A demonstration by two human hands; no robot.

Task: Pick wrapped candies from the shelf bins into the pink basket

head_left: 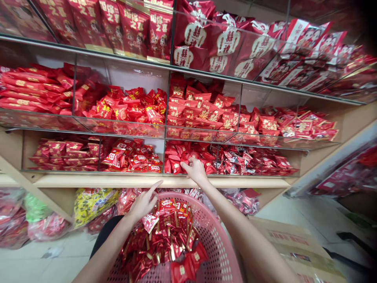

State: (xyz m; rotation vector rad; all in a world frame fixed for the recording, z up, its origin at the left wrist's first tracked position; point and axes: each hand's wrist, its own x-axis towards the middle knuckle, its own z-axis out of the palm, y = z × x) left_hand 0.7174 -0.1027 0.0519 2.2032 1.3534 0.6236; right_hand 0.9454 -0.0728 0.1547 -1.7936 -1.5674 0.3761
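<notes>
My right hand (pixel 195 172) reaches into a lower-shelf compartment, its thumb and fingers bent together on a small red candy packet (pixel 176 166). Other red packets lie around it. Over the near-left rim of a pink perforated basket (pixel 216 232) is my left hand (pixel 144 203); its index finger points out toward the shelf edge and I see nothing held in it. A red-and-white packet (pixel 150 222) lies just below that hand. The basket is heaped with shiny dark-red packets (pixel 173 230), and larger red packets (pixel 184 271) lie at its near side.
Clear-fronted shelves (pixel 123 129) hold several kinds of red packets, split by clear dividers. The wooden shelf edge (pixel 103 181) runs across the front. Below stand a yellow bag (pixel 92 204) and other bagged goods. A cardboard box (pixel 291 243) is at the right on the tiled floor.
</notes>
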